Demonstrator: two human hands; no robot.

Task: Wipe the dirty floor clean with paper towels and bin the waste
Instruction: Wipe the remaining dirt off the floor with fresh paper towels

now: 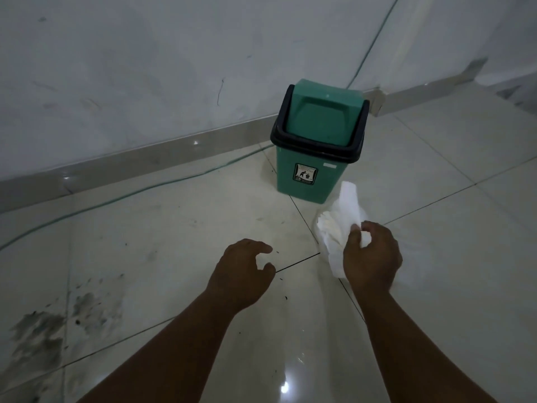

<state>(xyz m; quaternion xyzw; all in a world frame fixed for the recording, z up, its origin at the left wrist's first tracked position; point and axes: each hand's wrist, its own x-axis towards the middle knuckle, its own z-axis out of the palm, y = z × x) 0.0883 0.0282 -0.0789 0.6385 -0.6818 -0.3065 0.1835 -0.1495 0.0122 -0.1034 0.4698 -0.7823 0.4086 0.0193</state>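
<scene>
Green swing-lid bin (312,158) stands by wall. Dark smears (37,341) on floor far left of bin, nearer left hand (242,271), fingers loosely curled, empty. Right hand (372,257) pinches paper towel (340,222) just before bin, long axis pointing binward.

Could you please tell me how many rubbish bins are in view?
1. The green bin stands near the wall, beyond the right hand holding the paper towel. None seems hidden.

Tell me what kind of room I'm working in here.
Probably a bare indoor room or corridor corner: glossy floor tiles with dark smudges, scuffed white walls with a grey skirting, and a green swing-lid bin.
</scene>
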